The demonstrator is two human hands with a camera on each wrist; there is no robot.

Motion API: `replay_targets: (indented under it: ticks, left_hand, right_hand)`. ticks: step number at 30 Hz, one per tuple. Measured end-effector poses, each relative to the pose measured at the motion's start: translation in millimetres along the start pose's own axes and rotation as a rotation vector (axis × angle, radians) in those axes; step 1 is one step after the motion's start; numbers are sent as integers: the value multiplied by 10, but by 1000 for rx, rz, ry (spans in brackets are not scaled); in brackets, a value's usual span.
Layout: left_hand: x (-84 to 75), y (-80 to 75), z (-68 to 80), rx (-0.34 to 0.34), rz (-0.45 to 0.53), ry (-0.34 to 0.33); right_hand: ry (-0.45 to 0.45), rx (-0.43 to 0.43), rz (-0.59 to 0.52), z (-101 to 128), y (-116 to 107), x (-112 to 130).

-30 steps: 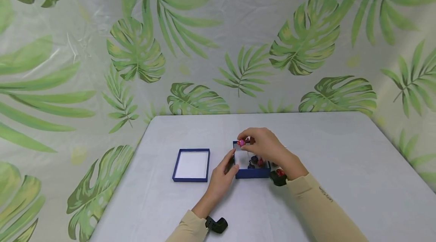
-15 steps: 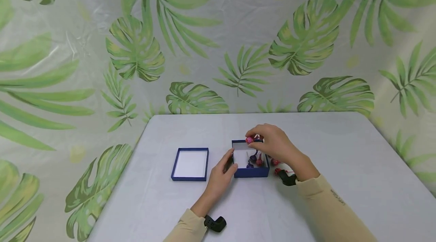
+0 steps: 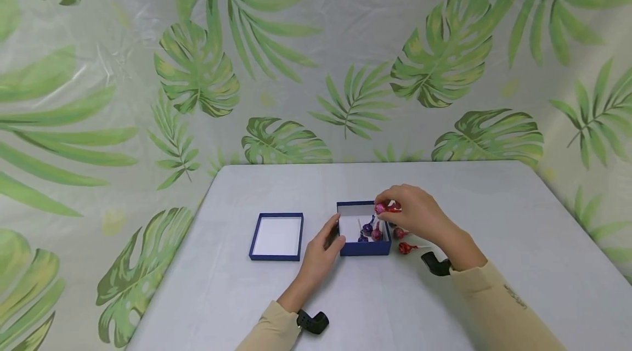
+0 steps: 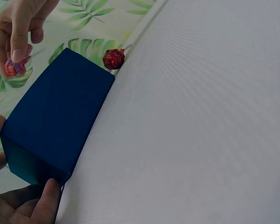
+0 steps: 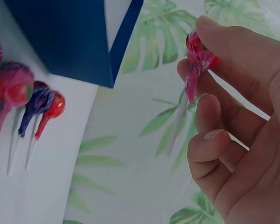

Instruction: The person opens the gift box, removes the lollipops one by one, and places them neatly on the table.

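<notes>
A small open blue box [image 3: 365, 249] sits mid-table with a purple lollipop [image 3: 367, 226] and a red one [image 3: 377, 234] inside. My left hand [image 3: 336, 237] grips the box's front left corner; in the left wrist view its fingertips [image 4: 45, 205] press the blue box [image 4: 56, 116]. My right hand [image 3: 384, 206] hovers over the box's right rear edge and pinches a pink wrapped lollipop [image 3: 379, 209] between thumb and fingers. The right wrist view shows that lollipop [image 5: 196, 56] held up with its white stick hanging down.
The box's blue lid [image 3: 276, 236] lies upside down to the left. Two red lollipops [image 3: 405, 248] lie on the grey table [image 3: 494, 214] just right of the box, seen as loose lollipops [image 5: 18, 88] in the right wrist view. A leaf-print backdrop surrounds the table.
My right hand has carried the pink lollipop rightward, from over the box's rear left to its right rear edge. The left hand has kept its hold on the box.
</notes>
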State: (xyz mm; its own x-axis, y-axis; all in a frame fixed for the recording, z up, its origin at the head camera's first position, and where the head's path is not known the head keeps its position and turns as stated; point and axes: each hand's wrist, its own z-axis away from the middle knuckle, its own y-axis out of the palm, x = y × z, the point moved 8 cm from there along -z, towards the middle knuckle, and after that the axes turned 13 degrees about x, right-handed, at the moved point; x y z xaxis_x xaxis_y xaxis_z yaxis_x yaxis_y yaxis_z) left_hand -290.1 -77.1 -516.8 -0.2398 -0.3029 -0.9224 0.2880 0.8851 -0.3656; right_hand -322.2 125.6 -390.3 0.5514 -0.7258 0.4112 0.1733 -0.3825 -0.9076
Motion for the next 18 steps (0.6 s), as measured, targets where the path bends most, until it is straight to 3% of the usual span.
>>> replay_targets:
  ticks: [18]
  left_hand:
    - [36, 11, -20, -8, 29, 2]
  right_hand:
    - [61, 50, 19, 349, 95, -169]
